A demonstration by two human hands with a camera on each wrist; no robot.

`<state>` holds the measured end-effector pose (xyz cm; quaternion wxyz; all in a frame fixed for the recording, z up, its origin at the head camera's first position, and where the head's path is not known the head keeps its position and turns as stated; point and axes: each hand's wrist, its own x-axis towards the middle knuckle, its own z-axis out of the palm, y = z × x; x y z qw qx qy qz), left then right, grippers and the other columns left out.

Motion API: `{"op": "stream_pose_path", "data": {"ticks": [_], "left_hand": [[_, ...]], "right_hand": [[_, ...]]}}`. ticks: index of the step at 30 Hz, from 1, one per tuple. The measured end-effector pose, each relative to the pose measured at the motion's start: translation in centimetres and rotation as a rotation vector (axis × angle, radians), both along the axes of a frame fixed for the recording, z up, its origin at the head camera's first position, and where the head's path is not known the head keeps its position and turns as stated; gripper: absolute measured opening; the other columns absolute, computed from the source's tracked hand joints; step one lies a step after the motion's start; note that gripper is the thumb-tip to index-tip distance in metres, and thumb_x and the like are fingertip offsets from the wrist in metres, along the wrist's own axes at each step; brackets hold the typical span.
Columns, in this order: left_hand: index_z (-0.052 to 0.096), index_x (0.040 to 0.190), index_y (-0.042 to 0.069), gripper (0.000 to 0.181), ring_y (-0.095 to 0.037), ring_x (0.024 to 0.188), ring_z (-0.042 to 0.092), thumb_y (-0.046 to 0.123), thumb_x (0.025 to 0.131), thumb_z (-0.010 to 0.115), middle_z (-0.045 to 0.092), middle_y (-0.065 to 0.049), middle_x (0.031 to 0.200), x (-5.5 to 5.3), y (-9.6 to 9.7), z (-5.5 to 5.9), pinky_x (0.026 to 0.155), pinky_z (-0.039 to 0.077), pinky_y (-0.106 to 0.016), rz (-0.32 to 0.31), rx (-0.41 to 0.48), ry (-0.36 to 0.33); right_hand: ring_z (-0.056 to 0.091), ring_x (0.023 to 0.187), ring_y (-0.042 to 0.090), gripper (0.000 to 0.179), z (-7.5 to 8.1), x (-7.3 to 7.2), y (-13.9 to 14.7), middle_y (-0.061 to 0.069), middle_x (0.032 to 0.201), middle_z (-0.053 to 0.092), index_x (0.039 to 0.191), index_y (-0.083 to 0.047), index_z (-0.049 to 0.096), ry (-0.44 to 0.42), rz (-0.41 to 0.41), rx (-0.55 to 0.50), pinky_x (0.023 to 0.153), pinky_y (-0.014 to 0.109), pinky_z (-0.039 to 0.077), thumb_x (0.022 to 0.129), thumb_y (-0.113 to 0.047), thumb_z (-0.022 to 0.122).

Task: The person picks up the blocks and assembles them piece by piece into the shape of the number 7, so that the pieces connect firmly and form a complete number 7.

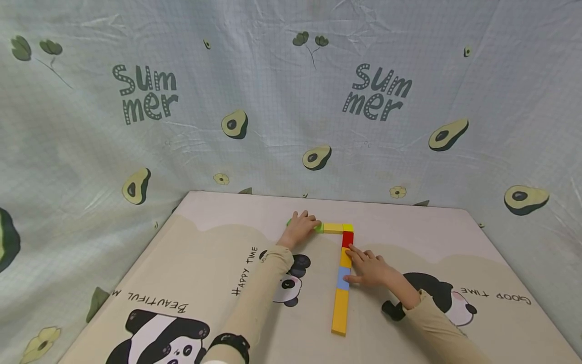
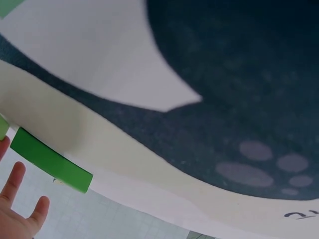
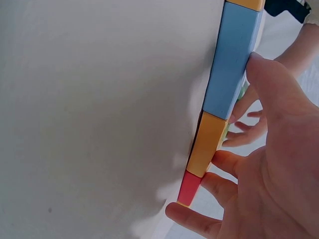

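A row of wooden blocks makes a corner on the table. Its near leg has a long orange block (image 1: 340, 311), a blue block (image 1: 343, 278), a shorter orange block (image 3: 207, 144) and a red block (image 1: 347, 238). A bright yellow block (image 1: 347, 227) forms the corner, and a pale yellow block (image 1: 333, 228) leads left to a light green block (image 1: 320, 228). My left hand (image 1: 299, 228) lies over the row's left end, fingers spread, partly hiding a dark green block (image 2: 50, 162). Along the near leg's right side, my right hand (image 1: 372, 268) touches the blocks with extended fingers, thumb against the blue one.
The table (image 1: 218, 212) carries a printed panda mat cover with lettering. Behind and beside it hangs a pale curtain (image 1: 273, 91) with avocado prints. My left forearm, with a black wristband (image 1: 231, 344), stretches across the table left of the row.
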<state>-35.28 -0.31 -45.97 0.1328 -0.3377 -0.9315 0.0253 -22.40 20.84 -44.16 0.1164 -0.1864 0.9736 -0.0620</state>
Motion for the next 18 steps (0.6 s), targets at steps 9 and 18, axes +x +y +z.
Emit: {"op": "stream_pose_path", "data": {"ticks": [9,18], "left_hand": [[0.058,0.112,0.024,0.024,-0.018,0.099,0.049,0.023,0.088,0.054,0.060,0.002,0.105,0.0,-0.1,-0.1,0.092,0.039,-0.048,-0.009,-0.004,-0.008],[0.056,0.117,0.023,0.031,-0.019,0.102,0.049,0.024,0.087,0.057,0.059,0.001,0.107,0.4,-0.9,1.1,0.091,0.038,-0.046,-0.051,-0.003,0.012]], "right_hand": [[0.037,0.118,0.039,0.080,-0.1,-0.1,0.1,0.015,0.146,0.021,0.136,-0.004,0.030,-0.011,-0.006,-0.005,0.090,0.060,0.033,0.079,-0.053,0.056],[0.036,0.118,0.039,0.080,-0.3,-0.3,0.2,0.015,0.147,0.021,0.137,-0.004,0.029,-0.011,0.008,-0.001,0.090,0.059,0.034,0.079,-0.054,0.055]]}}
